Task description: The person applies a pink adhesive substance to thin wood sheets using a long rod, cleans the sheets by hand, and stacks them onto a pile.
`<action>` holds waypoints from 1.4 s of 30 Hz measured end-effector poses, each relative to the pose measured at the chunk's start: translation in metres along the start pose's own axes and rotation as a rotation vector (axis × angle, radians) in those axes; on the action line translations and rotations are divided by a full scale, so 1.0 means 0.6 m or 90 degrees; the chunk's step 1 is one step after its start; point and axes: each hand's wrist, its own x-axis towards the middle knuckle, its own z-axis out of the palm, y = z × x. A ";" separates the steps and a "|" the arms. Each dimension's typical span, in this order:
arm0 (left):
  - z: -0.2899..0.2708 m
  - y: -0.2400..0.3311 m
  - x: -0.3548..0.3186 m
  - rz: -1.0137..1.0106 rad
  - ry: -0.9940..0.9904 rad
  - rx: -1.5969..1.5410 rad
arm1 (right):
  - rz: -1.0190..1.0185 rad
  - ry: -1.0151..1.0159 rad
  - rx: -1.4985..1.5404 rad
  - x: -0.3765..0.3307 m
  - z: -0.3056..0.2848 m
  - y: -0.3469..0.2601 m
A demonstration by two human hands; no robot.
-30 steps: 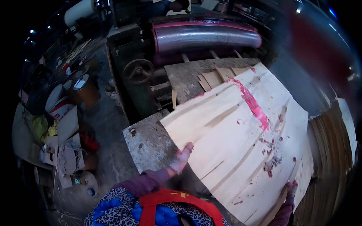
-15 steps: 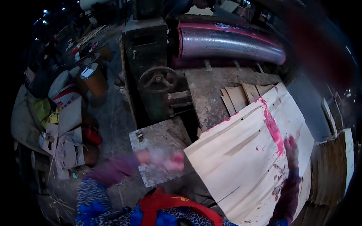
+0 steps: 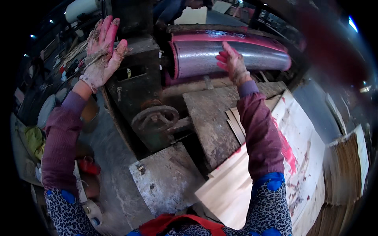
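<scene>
Left hand (image 3: 101, 59) fingers spread, right hand (image 3: 233, 65) fingers extended, both empty; pale flat pink-smeared wooden sheet (image 3: 302, 131) probably light, splittable, best gripped along clean edges.

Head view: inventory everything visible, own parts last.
Shiny metal roller: 1, silver and pink, top centre
Spoked metal handwheel: 1, dark brown, left of centre
Pink-smeared wooden sheets: several, pale, right of centre
Flat stained panels: 2, grey-brown, centre
Tall stacked sheets: count unclear, brown, right edge
Rounded object: 1, red, lower left
Crumpled material: 1, yellow-green, left
Large cylinder: 1, white, top left
Co-worker: 1, dark blue clothing, top centre
Left hand: 1, pink and brown stained, upper left
Right hand: 1, pink-stained, upper centre
Sleeves: 2, purple, left and right
Cloth front: 1, red, bottom
</scene>
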 end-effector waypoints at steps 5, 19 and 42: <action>-0.014 0.002 -0.004 0.015 -0.055 -0.014 | -0.017 0.005 0.225 0.171 0.094 0.049; -0.020 0.013 0.008 -0.009 -0.176 -0.076 | -0.051 0.188 -0.706 0.422 0.238 0.063; -0.023 0.015 0.012 0.003 -0.121 -0.072 | -0.169 0.329 -0.557 0.286 0.205 -0.037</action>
